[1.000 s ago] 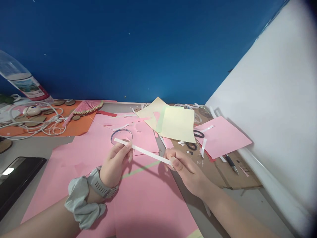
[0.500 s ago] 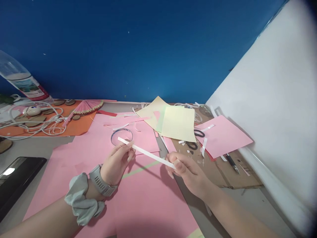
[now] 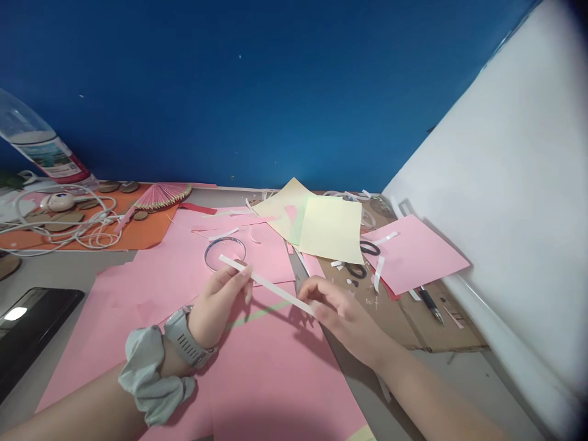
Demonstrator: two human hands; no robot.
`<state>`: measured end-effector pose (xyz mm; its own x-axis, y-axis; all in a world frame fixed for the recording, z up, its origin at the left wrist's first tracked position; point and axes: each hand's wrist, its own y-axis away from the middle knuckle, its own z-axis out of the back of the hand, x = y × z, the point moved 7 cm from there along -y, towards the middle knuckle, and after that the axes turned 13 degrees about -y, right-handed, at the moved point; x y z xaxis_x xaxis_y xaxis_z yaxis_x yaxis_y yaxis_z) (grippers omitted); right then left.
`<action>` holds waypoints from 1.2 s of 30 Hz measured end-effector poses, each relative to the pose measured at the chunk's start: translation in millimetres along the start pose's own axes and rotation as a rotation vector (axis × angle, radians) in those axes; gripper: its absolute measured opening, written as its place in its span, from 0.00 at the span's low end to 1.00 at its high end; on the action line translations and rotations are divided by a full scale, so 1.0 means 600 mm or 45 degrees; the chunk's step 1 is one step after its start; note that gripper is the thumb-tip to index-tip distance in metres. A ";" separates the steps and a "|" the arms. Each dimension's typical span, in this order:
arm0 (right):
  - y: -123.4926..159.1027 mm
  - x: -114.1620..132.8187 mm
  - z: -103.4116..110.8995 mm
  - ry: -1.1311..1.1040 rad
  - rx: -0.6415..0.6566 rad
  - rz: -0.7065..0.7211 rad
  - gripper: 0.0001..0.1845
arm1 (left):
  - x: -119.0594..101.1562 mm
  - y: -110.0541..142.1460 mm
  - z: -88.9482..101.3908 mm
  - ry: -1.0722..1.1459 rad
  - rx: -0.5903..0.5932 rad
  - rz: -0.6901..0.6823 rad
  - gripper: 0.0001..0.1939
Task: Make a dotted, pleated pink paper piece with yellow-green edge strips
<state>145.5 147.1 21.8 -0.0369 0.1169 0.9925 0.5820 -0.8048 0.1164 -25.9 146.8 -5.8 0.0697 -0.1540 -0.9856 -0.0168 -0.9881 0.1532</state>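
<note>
Fan: pleated and spread, to all appearances finished, lying on orange paper.
Left hand: raised over the pink paper, thumb and forefinger pinched on a white strip near its left end.
White strip: above the pink paper, between the hands, slanting down rightward; already narrow and straight, no fold or curl showing, so any shaping seems undone.
Right hand: half open, fingers loosely curled, thumb at the strip's other end; cannot tell whether it grips.
Scissors: handles beside the yellow paper, in neither hand.
</note>
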 end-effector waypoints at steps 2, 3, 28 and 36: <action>0.000 -0.003 0.004 0.159 -0.088 -0.062 0.17 | -0.005 0.005 -0.004 -0.082 0.003 -0.037 0.17; -0.001 -0.003 0.007 0.204 -0.132 -0.070 0.17 | -0.009 0.007 -0.004 -0.111 -0.006 -0.063 0.15; -0.001 -0.008 0.011 -0.017 0.046 0.013 0.15 | -0.016 -0.001 0.023 0.156 -0.141 -0.102 0.32; 0.000 -0.006 0.007 -0.047 0.060 -0.029 0.15 | -0.015 0.012 0.023 -0.101 -0.200 -0.096 0.19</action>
<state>149.4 149.0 17.9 -0.0211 0.1573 0.9873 0.6189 -0.7735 0.1365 -40.5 141.3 3.2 -0.0140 -0.0850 -0.9963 0.1419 -0.9865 0.0822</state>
